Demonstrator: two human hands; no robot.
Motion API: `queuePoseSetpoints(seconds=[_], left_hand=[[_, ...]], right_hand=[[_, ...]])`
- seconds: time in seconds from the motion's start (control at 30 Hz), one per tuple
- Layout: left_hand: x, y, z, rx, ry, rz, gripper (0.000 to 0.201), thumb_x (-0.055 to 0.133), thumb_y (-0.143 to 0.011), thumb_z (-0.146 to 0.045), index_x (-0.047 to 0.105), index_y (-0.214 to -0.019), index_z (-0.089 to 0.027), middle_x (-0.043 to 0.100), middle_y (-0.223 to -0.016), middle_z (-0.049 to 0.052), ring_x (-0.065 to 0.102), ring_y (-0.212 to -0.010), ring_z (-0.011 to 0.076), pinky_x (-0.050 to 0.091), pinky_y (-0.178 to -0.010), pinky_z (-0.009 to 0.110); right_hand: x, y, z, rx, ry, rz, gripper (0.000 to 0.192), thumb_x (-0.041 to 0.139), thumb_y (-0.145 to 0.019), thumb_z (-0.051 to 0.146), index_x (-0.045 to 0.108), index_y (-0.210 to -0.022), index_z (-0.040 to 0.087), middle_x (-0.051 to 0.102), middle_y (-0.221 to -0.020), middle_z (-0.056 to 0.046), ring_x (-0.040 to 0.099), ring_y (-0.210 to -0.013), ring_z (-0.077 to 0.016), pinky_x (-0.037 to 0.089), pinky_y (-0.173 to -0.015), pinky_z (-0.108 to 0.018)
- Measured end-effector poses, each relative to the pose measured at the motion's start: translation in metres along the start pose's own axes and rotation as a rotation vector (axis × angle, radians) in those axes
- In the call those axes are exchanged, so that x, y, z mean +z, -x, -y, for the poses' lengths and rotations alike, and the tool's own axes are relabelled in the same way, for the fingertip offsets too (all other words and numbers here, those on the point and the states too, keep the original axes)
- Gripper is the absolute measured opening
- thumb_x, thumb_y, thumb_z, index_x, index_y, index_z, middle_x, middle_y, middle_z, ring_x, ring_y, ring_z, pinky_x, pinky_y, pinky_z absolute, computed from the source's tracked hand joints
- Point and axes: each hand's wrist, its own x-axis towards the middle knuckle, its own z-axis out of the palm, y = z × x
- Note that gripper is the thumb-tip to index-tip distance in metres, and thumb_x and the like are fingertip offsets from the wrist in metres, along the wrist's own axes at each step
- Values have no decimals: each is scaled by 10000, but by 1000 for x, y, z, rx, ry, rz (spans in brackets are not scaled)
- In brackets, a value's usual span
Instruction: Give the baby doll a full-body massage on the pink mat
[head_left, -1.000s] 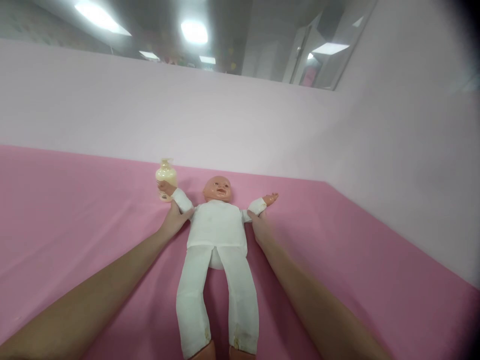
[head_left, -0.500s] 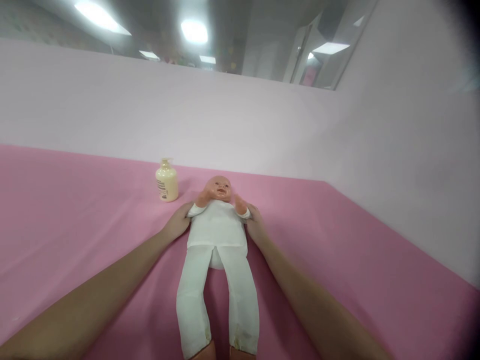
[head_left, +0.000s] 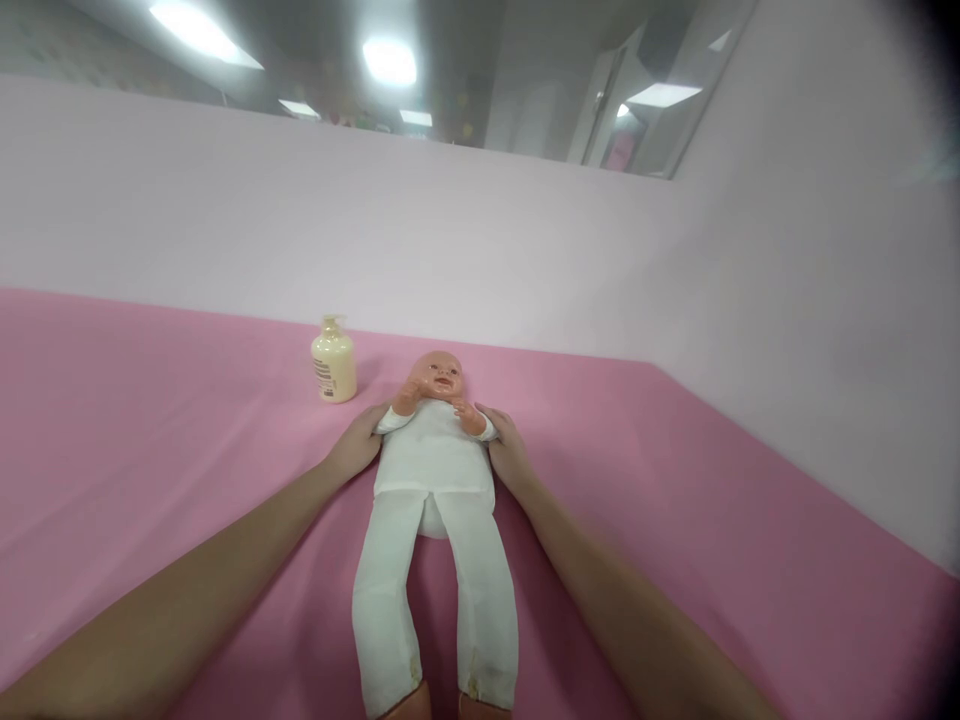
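Left hand clasps the doll's near upper arm at the sleeve, fingers wrapped round it; right hand clamps the opposite upper arm in the same grip. Doll lies on its back on the pink counter, head toward the pale wall, legs toward the viewer, midway between the two forearms. Both doll arms are folded inward, their small hands raised over the chest just below the chin.

Progress, as judged: the arms appear gathered to the chest and held there; the white top and trousers are on, and the pump bottle stands upright and untouched, just left of the doll's head and apart from the left hand. Whether anything from the bottle has been applied cannot be told.

Count, left to right: one pump bottle; one left hand; one doll, with two folded arms and two straight legs; one right hand. Feet are cut off by the lower frame edge.
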Motion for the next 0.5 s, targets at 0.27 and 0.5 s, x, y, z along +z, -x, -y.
queuePoseSetpoints(seconds=[0.27, 0.5], left_hand=[[0, 2, -3, -151, 125, -92, 526, 525, -787, -230, 490, -1311, -208, 621, -1278, 70, 585, -1151, 260, 440, -1017, 442], [-1, -1, 10, -257, 130, -250, 609, 593, -787, -293, 363, -1345, -211, 586, -1247, 108, 563, -1162, 264, 448, -987, 418]], right_hand=[[-1, 0, 14, 140, -162, -8, 525, 480, -684, 154, 641, -1172, 261, 666, -1193, -23, 584, -1105, -241, 443, -996, -439], [-3, 0, 18, 256, -181, -93, 259, 522, -722, 270, 598, -966, 224, 675, -955, -29, 607, -901, -227, 492, -833, -379]])
